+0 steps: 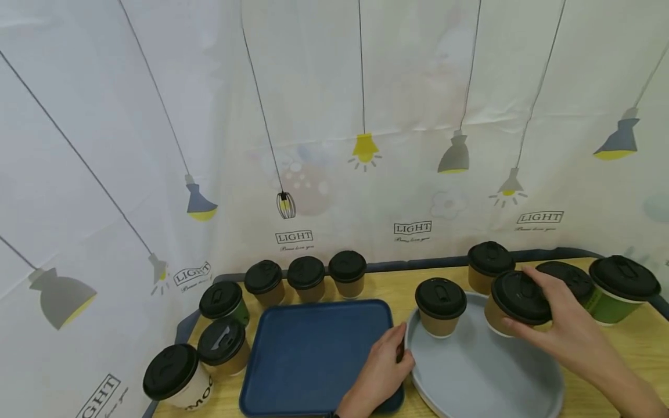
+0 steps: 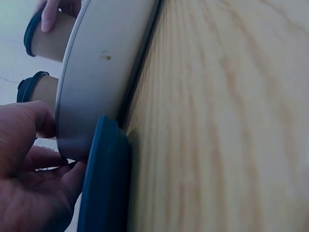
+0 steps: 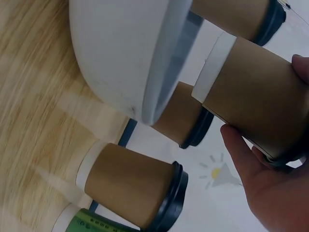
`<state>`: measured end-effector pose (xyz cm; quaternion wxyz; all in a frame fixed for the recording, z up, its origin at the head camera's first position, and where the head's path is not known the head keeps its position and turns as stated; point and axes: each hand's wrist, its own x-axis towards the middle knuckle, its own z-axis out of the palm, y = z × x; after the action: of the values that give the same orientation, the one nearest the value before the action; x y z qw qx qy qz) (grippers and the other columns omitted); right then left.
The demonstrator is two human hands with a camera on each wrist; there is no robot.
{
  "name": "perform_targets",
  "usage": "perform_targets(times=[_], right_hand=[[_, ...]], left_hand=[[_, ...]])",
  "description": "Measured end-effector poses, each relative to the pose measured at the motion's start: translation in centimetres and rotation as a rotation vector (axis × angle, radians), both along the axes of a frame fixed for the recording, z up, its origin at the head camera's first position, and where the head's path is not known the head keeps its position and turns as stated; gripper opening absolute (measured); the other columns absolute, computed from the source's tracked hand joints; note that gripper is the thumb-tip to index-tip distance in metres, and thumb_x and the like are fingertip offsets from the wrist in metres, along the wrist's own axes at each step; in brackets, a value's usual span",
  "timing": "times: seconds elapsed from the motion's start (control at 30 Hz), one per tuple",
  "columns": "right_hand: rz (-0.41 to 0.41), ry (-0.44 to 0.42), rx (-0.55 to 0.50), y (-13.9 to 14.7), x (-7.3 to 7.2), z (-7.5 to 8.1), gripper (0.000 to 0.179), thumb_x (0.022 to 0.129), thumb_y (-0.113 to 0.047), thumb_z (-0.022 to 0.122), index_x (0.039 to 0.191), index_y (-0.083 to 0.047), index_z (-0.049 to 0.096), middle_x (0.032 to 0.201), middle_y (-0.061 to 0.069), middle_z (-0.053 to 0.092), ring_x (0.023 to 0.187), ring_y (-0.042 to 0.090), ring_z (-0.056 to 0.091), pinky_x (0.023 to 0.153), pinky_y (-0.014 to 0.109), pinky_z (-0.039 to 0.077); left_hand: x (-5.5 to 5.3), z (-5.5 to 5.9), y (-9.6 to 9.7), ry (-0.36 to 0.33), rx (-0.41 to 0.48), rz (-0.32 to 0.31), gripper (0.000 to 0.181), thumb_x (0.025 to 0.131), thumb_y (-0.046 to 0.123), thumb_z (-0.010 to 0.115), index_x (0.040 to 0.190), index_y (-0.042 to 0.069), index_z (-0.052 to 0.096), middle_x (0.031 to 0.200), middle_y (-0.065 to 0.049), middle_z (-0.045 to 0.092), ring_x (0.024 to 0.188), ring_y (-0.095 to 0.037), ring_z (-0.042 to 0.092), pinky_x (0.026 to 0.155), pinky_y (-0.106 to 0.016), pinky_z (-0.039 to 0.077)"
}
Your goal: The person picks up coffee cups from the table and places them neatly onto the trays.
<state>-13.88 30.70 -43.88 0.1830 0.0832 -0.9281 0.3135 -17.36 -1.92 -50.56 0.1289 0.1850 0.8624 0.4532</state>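
at lower right, the right hand (image 1: 567,331) curls round a cup (image 1: 516,296) over the round tray (image 1: 486,371), whose edge the left hand (image 1: 381,366) pinches; likely mid-transfer, calling for level handling.

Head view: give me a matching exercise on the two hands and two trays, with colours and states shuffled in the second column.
1. left hand
2. right hand
3. rectangular tray
4. round tray

A. dark blue
B. holds a brown, black-lidded cup
C. pale grey
D. grips the round tray's rim

Pairs: 1-D, 2-B, 3-A, 4-C
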Motion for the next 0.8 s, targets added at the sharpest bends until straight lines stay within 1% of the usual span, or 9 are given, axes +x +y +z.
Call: perform_targets(times=[0.1,0.2,0.3,0.37,0.43,0.63,0.67,0.8], right_hand=[[0.026,-0.001,0.034,-0.3,-0.6,-0.1,0.111,0.080,-0.034,0.092,0.165,-0.012,0.024,0.149,0.036,0.037,0.129,0.057,0.040,0.084,0.074,0.041],[0.054,0.023,0.072,-0.5,-1.2,-0.5,0.113,0.078,-0.032,0.093,0.165,-0.012,0.024,0.145,0.036,0.040,0.124,0.055,0.044,0.080,0.073,0.045],[0.097,0.049,0.084,-0.7,-1.9,-1.0,0.114,0.075,-0.026,0.095,0.164,-0.011,0.025,0.141,0.036,0.042,0.121,0.054,0.045,0.079,0.072,0.047],[0.117,0.053,0.085,-0.8,-2.2,-1.2,0.113,0.074,-0.024,0.096,0.163,-0.008,0.027,0.139,0.036,0.042,0.121,0.054,0.046,0.080,0.072,0.047],[0.127,0.035,0.082,-0.9,-2.6,-1.4,0.112,0.074,-0.024,0.095,0.162,-0.006,0.028,0.138,0.036,0.042,0.121,0.054,0.046,0.081,0.073,0.047],[0.135,-0.039,0.088,-1.2,-3.3,-1.6,0.107,0.079,-0.031,0.093,0.160,-0.005,0.029,0.136,0.036,0.043,0.118,0.053,0.052,0.083,0.070,0.050],[0.138,-0.049,0.088,-1.2,-3.4,-1.7,0.107,0.079,-0.032,0.093,0.160,-0.005,0.029,0.136,0.036,0.043,0.118,0.053,0.051,0.084,0.070,0.049],[0.142,-0.081,0.078,-1.2,-3.5,-1.9,0.108,0.078,-0.033,0.094,0.159,-0.004,0.029,0.138,0.037,0.041,0.121,0.055,0.048,0.085,0.072,0.048]], left_hand=[[0.0,0.0,0.1,0.008,-0.008,0.005,0.056,0.104,0.016,0.058,0.157,0.007,0.043,0.152,-0.004,0.051,0.111,-0.007,0.054,0.081,-0.027,0.048],[0.0,0.0,0.1,0.016,-0.010,0.009,0.056,0.104,0.016,0.058,0.157,0.006,0.043,0.154,-0.005,0.050,0.121,-0.008,0.054,0.087,-0.027,0.050],[0.0,-0.1,0.1,0.013,-0.005,0.010,0.056,0.104,0.016,0.057,0.157,0.006,0.043,0.154,-0.005,0.049,0.119,-0.008,0.055,0.087,-0.027,0.050],[0.0,-0.1,0.1,0.007,-0.005,0.009,0.056,0.104,0.016,0.057,0.158,0.007,0.043,0.154,-0.005,0.049,0.115,-0.007,0.055,0.084,-0.027,0.049],[0.0,-0.1,0.1,0.002,-0.009,0.009,0.056,0.105,0.017,0.057,0.158,0.007,0.042,0.154,-0.005,0.049,0.114,-0.007,0.054,0.083,-0.027,0.049],[0.0,0.0,0.1,0.006,-0.025,0.009,0.056,0.105,0.017,0.057,0.158,0.006,0.042,0.155,-0.006,0.048,0.116,-0.009,0.054,0.086,-0.029,0.049],[0.1,0.0,0.1,0.006,-0.026,0.008,0.056,0.105,0.017,0.057,0.158,0.006,0.042,0.155,-0.006,0.048,0.116,-0.009,0.054,0.085,-0.029,0.049],[0.1,0.0,0.2,0.010,-0.031,0.008,0.056,0.105,0.017,0.057,0.158,0.007,0.042,0.155,-0.006,0.048,0.123,-0.011,0.055,0.089,-0.030,0.051]])
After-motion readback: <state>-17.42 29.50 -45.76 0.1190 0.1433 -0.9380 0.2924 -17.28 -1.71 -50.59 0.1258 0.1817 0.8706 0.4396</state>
